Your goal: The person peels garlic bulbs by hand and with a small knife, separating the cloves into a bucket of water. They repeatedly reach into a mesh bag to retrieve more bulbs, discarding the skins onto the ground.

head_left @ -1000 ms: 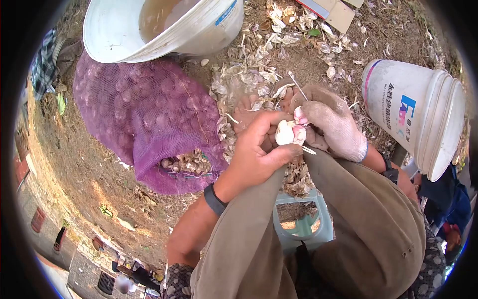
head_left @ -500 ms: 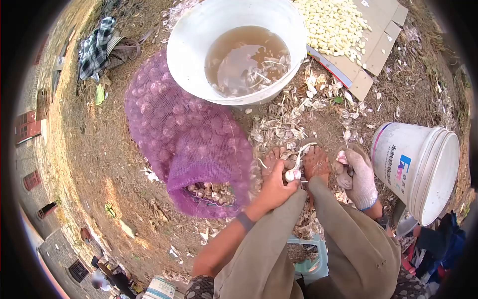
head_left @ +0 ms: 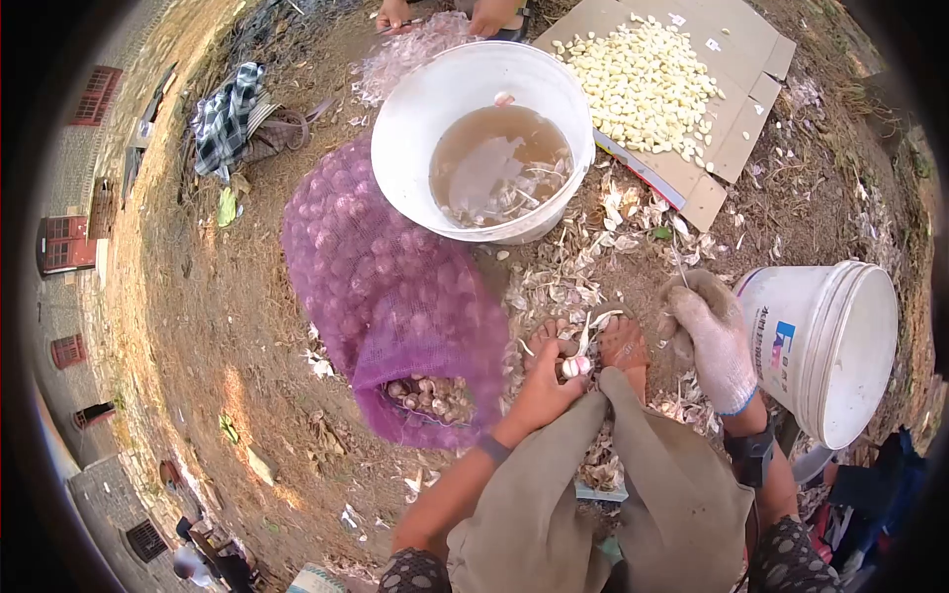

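Note:
My left hand pinches a garlic bulb with pinkish-white cloves and a dry stalk, held over the feet between my knees. My right hand, in a dirty white knit glove, is curled closed to the right of it. A thin pale sliver sticks up by its fingertips; I cannot tell what the fingers hold. A pinkish clove shows against the far inner wall of the white bucket, above brown water with floating skins. Beside my left arm lies a purple mesh sack of garlic bulbs, its mouth open.
Peeled cloves are heaped on flattened cardboard at the far right. A white pail lies tipped beside my right hand. Another person's hands are at a pile of skins beyond the bucket. Garlic skins litter the ground.
My right hand has moved forward, and the clove at its fingertips is gone from there. A clove now shows over the bucket. The view has shifted; another person's hands appear at the top.

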Available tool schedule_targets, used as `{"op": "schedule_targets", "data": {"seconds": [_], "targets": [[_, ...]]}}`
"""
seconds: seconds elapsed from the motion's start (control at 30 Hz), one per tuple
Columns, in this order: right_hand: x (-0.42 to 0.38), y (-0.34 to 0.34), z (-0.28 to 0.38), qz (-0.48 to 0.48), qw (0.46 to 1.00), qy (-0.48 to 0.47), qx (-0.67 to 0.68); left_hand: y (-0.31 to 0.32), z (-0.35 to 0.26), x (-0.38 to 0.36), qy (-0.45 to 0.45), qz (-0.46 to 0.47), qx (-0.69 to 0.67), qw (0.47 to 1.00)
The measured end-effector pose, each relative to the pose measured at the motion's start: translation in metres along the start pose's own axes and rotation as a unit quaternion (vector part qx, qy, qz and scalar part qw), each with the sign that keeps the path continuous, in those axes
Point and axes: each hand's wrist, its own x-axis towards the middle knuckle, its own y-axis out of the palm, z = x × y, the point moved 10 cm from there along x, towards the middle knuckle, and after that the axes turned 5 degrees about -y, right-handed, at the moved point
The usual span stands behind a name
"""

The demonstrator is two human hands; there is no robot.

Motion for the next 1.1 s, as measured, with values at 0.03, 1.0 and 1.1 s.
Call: {"op": "schedule_targets", "data": {"seconds": [0.03,1.0,1.1], "targets": [[-0.004,-0.012,-0.027,-0.003,1.000,0.027,-0.013,-0.002,-0.004,0.001,0.008,0.003,-0.031,0.999],[-0.013,0.050,-0.024,0.160,0.900,-0.306,-0.268,0.005,-0.091,0.010,0.090,0.027,0.003,0.996],[-0.013,0.043,-0.031,0.154,0.927,-0.284,-0.192,0.008,-0.087,0.009,0.081,0.051,-0.087,0.992]]}}
